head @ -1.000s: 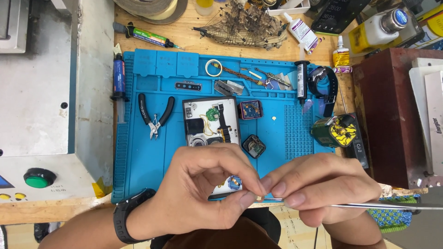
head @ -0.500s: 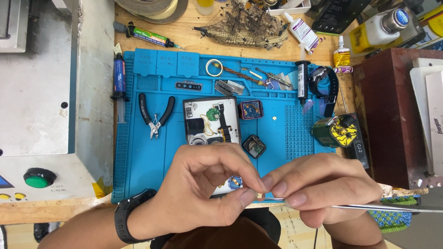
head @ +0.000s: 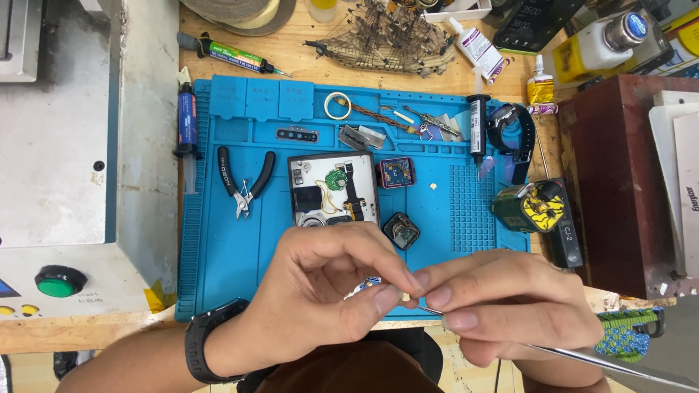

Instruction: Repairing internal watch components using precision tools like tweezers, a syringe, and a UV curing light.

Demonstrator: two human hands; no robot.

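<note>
Versus the earlier frame little change is noted: a small part [head: 371, 285] is still pinched in the left hand [head: 320, 298] over the blue mat [head: 218, 262] edge, thin metal tweezers [head: 582, 356] still gripped by the right hand [head: 510, 306].

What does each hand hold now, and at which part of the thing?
The left hand pinches a small part by its edge, mostly hidden. The right hand holds thin metal tweezers near their tip end, which touches the part.

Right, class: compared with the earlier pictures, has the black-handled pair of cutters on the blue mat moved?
No. The cutters lie in the same spot on the blue mat, just left of the opened device, as before.
</note>
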